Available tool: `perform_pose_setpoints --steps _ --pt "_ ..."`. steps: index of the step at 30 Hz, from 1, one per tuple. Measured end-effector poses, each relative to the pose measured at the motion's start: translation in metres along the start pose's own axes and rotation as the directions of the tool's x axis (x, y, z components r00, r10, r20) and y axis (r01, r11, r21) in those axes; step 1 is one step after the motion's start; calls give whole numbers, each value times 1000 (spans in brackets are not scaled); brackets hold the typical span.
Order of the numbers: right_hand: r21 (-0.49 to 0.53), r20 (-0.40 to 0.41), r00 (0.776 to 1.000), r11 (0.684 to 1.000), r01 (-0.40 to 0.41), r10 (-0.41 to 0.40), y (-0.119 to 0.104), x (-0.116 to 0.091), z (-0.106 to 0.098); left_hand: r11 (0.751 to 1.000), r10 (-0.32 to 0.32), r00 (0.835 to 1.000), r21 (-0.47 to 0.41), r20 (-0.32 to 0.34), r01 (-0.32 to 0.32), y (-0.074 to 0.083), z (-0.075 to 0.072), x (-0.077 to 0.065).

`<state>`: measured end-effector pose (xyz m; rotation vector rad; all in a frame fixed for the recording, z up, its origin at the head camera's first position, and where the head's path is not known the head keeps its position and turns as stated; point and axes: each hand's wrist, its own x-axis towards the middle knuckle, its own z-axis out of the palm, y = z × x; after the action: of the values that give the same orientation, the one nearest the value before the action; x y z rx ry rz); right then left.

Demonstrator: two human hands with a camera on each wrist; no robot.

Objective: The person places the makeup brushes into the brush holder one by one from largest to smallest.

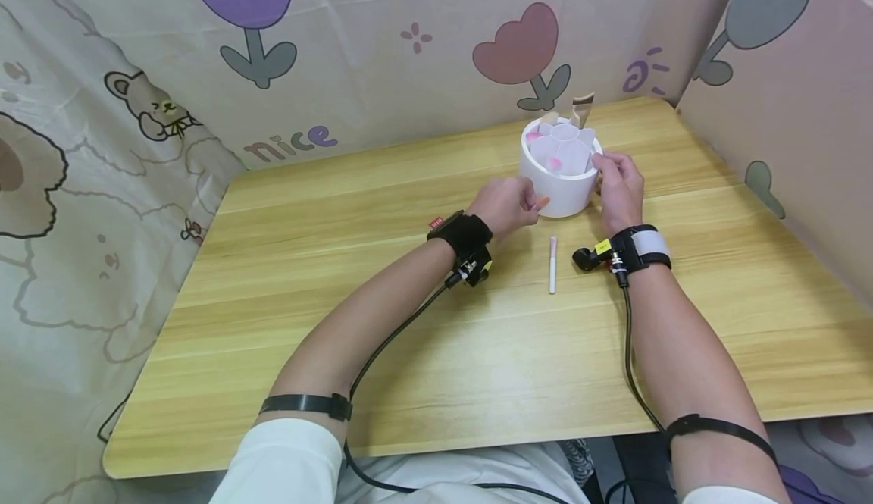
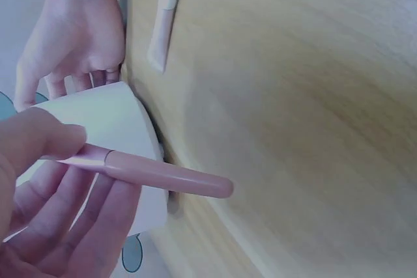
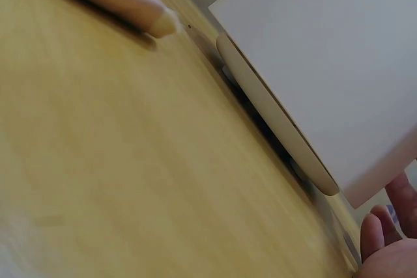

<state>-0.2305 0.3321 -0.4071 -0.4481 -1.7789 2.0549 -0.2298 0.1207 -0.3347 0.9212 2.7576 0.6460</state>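
My left hand point(image 1: 506, 205) pinches a pink-handled brush point(image 2: 163, 175) between thumb and fingers, in front of a white round brush holder point(image 1: 562, 193). In the left wrist view the brush's far end is hidden by the hand. My right hand point(image 1: 622, 189) grips the holder's right side, thumb at the rim; in the right wrist view only a few fingertips point(image 3: 373, 236) show beside the white wall. The holder has a flower-shaped divider point(image 1: 564, 144), and a brush with pale and dark bristles point(image 1: 582, 108) sticks up from it.
A slim white and pink brush point(image 1: 552, 265) lies on the wooden table point(image 1: 327, 261) between the forearms. Patterned cloth point(image 1: 382, 72) hangs behind the table and at its sides. Black cables point(image 1: 402, 330) run along both arms.
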Motion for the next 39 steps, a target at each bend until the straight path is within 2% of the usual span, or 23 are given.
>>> perform_pose_setpoints --steps 9,15,23,33,39 --pt "-48 41 999 999 8 -6 -1 -2 -1 997 14 997 -69 -82 -20 2 -8 1" --pt "-35 39 999 999 10 -9 0 -2 -2 990 26 986 -132 -166 -48 3 -14 1" --pt "-14 20 1000 1000 16 -15 0 0 -2 974 47 962 -201 -270 -104 8 -19 3" --pt "-16 18 1000 1000 14 -14 0 1 -1 963 67 916 -213 -395 -162 12 -20 4" --pt "-12 21 1000 1000 17 -17 0 1 -1 934 93 895 -274 -437 -231 15 -20 5"
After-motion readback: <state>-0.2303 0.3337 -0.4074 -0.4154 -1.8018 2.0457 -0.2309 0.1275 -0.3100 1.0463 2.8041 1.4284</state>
